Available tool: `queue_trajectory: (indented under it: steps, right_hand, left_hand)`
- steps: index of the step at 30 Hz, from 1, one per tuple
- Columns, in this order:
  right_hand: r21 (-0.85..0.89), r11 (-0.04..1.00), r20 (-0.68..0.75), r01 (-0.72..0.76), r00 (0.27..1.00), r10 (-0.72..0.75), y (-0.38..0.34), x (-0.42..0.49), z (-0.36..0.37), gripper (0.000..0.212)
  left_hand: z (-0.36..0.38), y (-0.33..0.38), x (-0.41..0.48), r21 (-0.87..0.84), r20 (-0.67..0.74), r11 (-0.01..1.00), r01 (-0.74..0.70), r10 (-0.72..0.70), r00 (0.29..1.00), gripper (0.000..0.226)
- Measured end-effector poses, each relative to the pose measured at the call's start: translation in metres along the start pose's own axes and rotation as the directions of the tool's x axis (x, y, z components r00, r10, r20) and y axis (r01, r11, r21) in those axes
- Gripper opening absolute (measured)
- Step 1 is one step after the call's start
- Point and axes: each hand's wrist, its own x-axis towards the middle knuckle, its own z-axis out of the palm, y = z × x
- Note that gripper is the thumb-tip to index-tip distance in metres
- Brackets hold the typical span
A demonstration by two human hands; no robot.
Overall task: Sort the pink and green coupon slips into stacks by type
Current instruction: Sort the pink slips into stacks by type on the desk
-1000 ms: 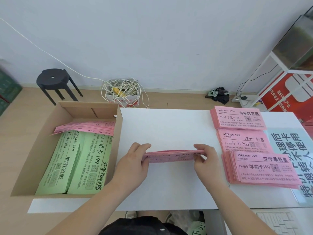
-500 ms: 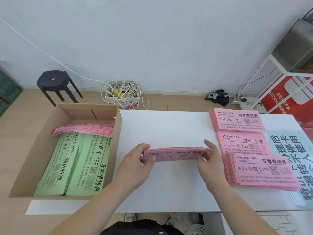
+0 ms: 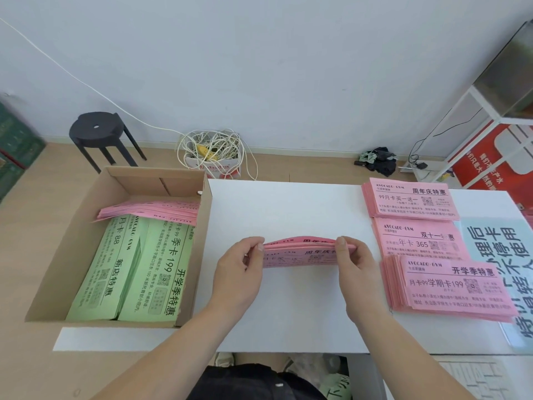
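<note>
Above the middle of the white table (image 3: 288,203) I hold a bundle of pink slips (image 3: 300,254), printed face tilted toward me. My left hand (image 3: 239,267) pinches its left end and my right hand (image 3: 356,262) pinches its right end. Three sorted pink stacks lie along the table's right side: a far stack (image 3: 409,202), a middle stack (image 3: 418,241) and a near stack (image 3: 450,287). A cardboard box (image 3: 57,249) on the left holds two green stacks (image 3: 129,269) with loose pink slips (image 3: 150,210) across their far end.
A pale blue printed sheet (image 3: 501,255) lies under the pink stacks at the table's right edge. On the floor behind stand a black stool (image 3: 98,131) and a coil of white cable (image 3: 213,148). A white shelf frame (image 3: 473,122) stands at far right.
The pink bundle has been lifted off the table and tipped from edge-on to face toward me. Both hands shifted their hold at its ends.
</note>
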Motion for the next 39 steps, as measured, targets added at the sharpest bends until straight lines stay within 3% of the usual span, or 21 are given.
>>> queue_trajectory:
  steps: [5, 9, 13, 22, 26, 31, 39]
  right_hand:
    - [-0.041, 0.998, 0.008, 0.045, 0.999, -0.045, 0.001, 0.003, -0.001, 0.013]
    - [-0.068, 0.995, 0.074, 0.07, 0.995, -0.065, -0.005, 0.0, -0.004, 0.025]
    - [-0.181, 0.972, 0.183, 0.15, 0.976, -0.117, 0.001, 0.0, -0.01, 0.048]
    - [-0.451, 0.873, 0.162, 0.185, 0.979, -0.124, -0.009, 0.024, -0.009, 0.043]
    - [-0.421, 0.894, 0.157, 0.155, 0.983, -0.097, -0.044, 0.042, -0.01, 0.038]
    - [-0.434, 0.898, 0.078, 0.069, 0.996, -0.038, -0.073, 0.068, -0.016, 0.015]
    - [-0.482, 0.876, -0.072, -0.017, 0.997, -0.02, -0.103, 0.141, -0.074, 0.017]
  left_hand:
    - [-0.011, -0.011, -0.001, 0.292, 0.119, 0.917, -0.273, 0.248, 0.961, 0.038]
    - [-0.015, -0.011, 0.005, 0.433, 0.17, 0.817, -0.381, 0.341, 0.925, 0.036]
    - [-0.018, -0.008, 0.008, 0.406, 0.152, 0.838, -0.365, 0.332, 0.931, 0.031]
    - [-0.022, 0.014, 0.023, 0.448, 0.183, 0.831, -0.33, 0.276, 0.944, 0.033]
    - [-0.03, 0.04, 0.057, 0.466, 0.187, 0.83, -0.306, 0.245, 0.951, 0.029]
    - [-0.022, 0.071, 0.097, 0.34, 0.294, 0.9, -0.272, 0.173, 0.94, 0.029]
    - [0.061, 0.113, 0.151, 0.169, 0.473, 0.958, -0.23, 0.127, 0.872, 0.027]
